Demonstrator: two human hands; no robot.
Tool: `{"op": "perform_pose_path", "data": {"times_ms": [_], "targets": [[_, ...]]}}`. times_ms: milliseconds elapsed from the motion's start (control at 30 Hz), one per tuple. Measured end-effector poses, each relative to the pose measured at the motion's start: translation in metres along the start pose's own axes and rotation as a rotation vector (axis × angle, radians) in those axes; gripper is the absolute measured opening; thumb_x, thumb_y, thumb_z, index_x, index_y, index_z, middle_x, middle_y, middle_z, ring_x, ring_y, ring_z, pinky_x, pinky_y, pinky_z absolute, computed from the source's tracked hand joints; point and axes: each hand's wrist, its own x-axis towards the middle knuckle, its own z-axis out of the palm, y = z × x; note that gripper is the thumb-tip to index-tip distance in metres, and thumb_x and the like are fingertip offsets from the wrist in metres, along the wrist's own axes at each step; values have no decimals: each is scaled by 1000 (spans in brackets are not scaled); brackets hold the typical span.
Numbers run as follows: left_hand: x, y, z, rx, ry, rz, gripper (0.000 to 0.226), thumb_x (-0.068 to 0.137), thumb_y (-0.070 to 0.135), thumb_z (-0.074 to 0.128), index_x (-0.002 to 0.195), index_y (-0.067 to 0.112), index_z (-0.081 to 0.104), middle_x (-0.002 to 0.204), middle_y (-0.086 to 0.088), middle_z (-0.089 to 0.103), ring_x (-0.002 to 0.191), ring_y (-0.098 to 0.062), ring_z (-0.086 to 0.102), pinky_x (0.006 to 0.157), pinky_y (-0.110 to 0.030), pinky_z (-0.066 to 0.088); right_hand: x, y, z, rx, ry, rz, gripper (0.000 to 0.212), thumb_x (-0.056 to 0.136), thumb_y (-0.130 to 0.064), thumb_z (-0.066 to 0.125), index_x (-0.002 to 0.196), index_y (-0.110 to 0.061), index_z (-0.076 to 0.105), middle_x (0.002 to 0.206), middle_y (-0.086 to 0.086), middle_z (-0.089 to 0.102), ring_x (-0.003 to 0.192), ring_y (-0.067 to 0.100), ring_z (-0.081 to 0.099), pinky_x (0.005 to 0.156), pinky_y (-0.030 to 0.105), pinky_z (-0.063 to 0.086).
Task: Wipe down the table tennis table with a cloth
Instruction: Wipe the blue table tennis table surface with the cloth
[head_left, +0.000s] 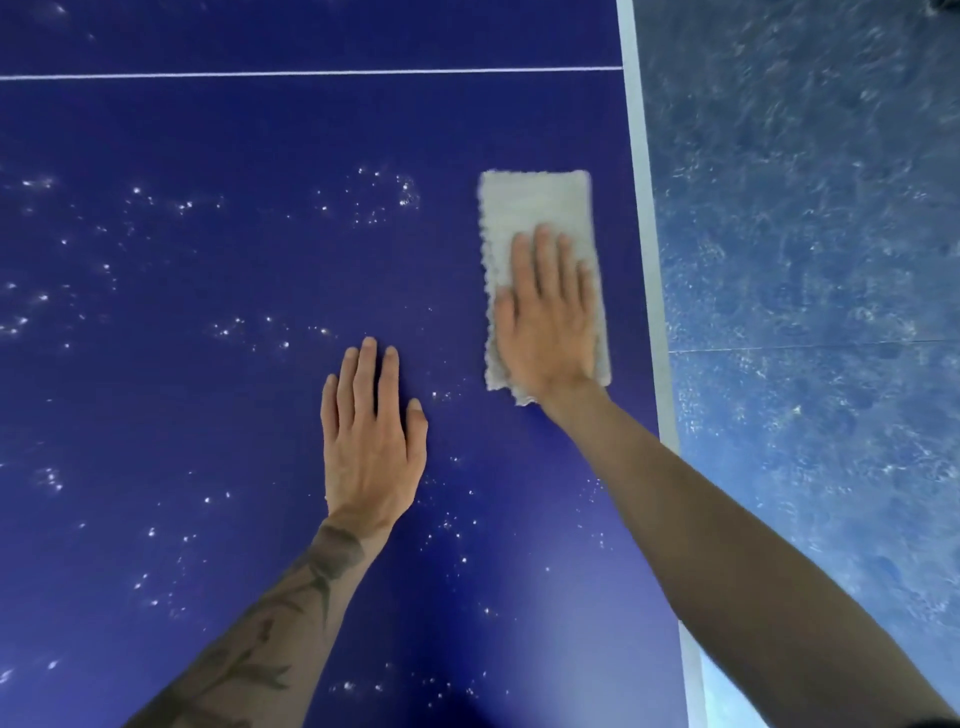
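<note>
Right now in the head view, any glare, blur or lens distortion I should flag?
Head view: a soft pale sheen lies on the table near the bottom; the white edge stripe bows slightly, so wide-angle distortion; the cloth looks slightly smeared under the right hand; the left hand is sharp; white specks glint across the blue top.
</note>
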Motion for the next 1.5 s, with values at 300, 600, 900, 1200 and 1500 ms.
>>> {"op": "perform_pose_path", "data": {"times_ms": [300, 600, 900, 1200, 1500], "targets": [[2, -6, 9, -11, 43, 5, 58, 107, 29, 39, 161, 9, 34, 171, -11, 27, 160, -30, 21, 132, -49, 16, -28, 57, -2, -19, 18, 18, 64, 110, -39, 23, 170, -16, 18, 177, 10, 13, 164, 32, 11, 132, 53, 13], [2, -6, 9, 3, 51, 12, 59, 106, 28, 39, 161, 7, 34, 171, -13, 28, 160, -31, 22, 131, -51, 18, -66, 12, 13, -54, -28, -317, 61, 114, -39, 25, 170, -17, 20, 177, 8, 14, 164, 28, 12, 131, 50, 17], [2, -6, 8, 20, 45, 18, 59, 105, 27, 41, 161, 7, 34, 171, -13, 28, 160, -32, 24, 130, -52, 20, -26, -7, 5, -9, 2, -31, 64, 111, -40, 21, 171, -18, 11, 178, 9, 6, 165, 32, 6, 133, 51, 9], [0, -8, 13, 42, 69, 36, 58, 107, 28, 36, 162, 8, 31, 171, -13, 27, 160, -32, 22, 131, -51, 16, -80, 69, 0, -65, -21, 0, 61, 113, -38, 20, 171, -20, 13, 178, 6, 9, 165, 28, 7, 132, 51, 13], [-1, -10, 12, 27, 60, 50, 59, 107, 30, 35, 162, 7, 32, 172, -14, 26, 160, -32, 22, 129, -53, 20, -126, 25, 18, -90, -41, -303, 60, 114, -37, 25, 170, -19, 18, 177, 7, 14, 164, 28, 11, 131, 52, 18]]}}
